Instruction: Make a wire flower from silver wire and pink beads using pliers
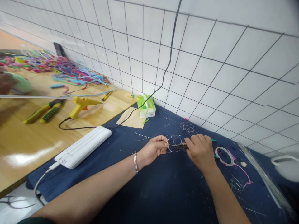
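Observation:
My left hand (156, 150), with a silver bangle at the wrist, is closed in a pinch on a piece of thin wire bent into round loops (177, 136). Small pinkish bits sit along these loops. Facing it, my right hand (201, 151) is wrapped round a pair of pliers (181, 146), whose dark narrow jaws point left at the wire near my left fingertips. Teal handle ends show behind the right hand. Whether the jaws grip the wire is too small to tell. Just beyond lies another looped wire piece (187, 128) on the dark blue cloth (149, 193).
To the right lie a ring-shaped coil (224, 156), a pink strand and wire scraps (236, 184). Leftward are a white power bank (84, 147), a yellow glue gun (83, 105) with its cord, larger pliers (45, 111) and a tissue pack (146, 105). Another person's blurred hand (6, 82) appears far left.

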Demonstrator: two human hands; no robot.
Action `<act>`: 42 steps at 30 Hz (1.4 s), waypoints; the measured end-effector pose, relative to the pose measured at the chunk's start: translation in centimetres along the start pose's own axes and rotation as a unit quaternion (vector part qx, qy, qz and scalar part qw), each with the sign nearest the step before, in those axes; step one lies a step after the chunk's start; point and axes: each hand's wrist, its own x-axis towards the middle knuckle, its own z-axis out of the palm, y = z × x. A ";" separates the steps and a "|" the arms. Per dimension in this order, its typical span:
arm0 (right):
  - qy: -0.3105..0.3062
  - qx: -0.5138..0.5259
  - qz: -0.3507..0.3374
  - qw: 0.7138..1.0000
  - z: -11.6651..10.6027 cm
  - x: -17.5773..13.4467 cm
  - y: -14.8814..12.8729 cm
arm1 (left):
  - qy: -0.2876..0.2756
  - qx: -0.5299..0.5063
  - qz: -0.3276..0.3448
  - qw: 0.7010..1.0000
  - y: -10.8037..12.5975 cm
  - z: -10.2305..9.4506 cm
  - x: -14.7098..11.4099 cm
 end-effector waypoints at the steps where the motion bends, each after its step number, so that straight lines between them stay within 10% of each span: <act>1: 0.006 -0.003 0.003 1.000 0.0 0.0 0.0 | -0.002 0.007 -0.006 1.000 0.0 0.0 0.0; 27: 0.039 -0.004 -0.058 0.998 1.2 -0.4 0.1 | -0.087 -0.049 -0.125 0.987 0.0 0.1 -0.4; 42: 0.001 0.029 -0.034 0.999 2.2 -0.4 0.4 | -0.021 0.042 0.043 0.998 -0.4 1.4 -0.8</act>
